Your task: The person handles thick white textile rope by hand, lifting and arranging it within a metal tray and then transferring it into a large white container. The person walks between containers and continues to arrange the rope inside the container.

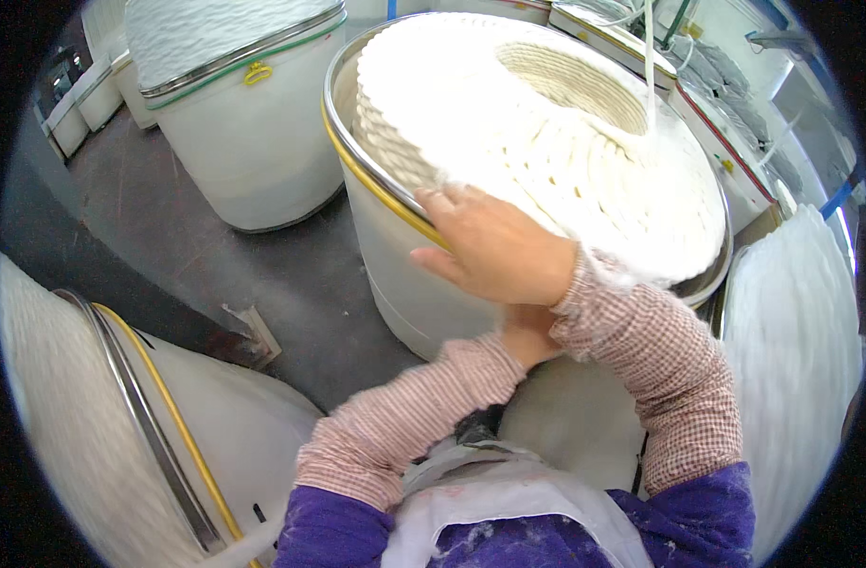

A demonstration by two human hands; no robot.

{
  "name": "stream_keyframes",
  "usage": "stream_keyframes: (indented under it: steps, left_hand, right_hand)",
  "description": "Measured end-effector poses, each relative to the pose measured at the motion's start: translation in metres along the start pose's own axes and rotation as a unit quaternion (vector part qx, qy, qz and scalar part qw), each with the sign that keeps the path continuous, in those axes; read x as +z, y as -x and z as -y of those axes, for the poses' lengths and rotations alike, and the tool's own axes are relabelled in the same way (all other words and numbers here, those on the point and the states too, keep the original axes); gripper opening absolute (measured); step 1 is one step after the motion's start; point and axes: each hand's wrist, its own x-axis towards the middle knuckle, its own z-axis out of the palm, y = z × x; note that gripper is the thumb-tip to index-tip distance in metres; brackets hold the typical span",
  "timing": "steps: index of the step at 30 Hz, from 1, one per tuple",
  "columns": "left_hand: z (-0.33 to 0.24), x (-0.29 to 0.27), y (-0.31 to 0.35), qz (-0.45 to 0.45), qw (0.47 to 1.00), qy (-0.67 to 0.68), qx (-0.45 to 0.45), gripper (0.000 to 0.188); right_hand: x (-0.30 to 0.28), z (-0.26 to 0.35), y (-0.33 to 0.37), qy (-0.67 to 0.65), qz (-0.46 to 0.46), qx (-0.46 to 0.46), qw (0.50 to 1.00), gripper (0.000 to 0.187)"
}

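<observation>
My right hand (504,244) reaches across to the left, fingers stretched out and thumb apart, with nothing visible in it. Its fingertips are at the near metal rim (376,168) of a large white can, beside coiled cream-white fibre sliver (452,104). Whether they touch the rim or the sliver I cannot tell. My left hand (530,336) lies beneath the right wrist, against the can's front side; its fingers are hidden. The sliver is heaped above the rim in rope-like loops around a central hole (580,85). One strand (650,66) runs straight up from it.
Another white can (253,142) with a green band stands at the upper left on the dark floor (291,312). Close by are a yellow-banded can (215,417) at lower left and a pile of white fibre (788,379) at right. More cans line the back right.
</observation>
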Motion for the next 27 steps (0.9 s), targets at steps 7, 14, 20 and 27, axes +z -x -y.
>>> stream_keyframes:
  steps: [7,14,20,27]
  left_hand:
    - [-0.039,0.045,0.026,0.115,0.983,0.139,0.039,0.064]
    - [-0.061,0.071,0.0,-0.005,0.997,0.023,0.078,0.066]
    - [-0.062,0.028,-0.002,0.124,0.949,0.267,0.109,0.062]
    - [0.027,-0.116,0.11,0.021,0.998,-0.023,0.061,0.025]
  right_hand:
    - [0.03,0.033,-0.05,-0.05,0.156,0.134,0.977,0.054]
    - [0.019,0.033,-0.006,-0.017,0.15,0.075,0.986,0.049]
    - [0.001,0.007,0.027,0.007,0.163,0.065,0.985,0.05]
    - [-0.023,-0.027,0.068,-0.023,0.209,0.1,0.973,0.046]
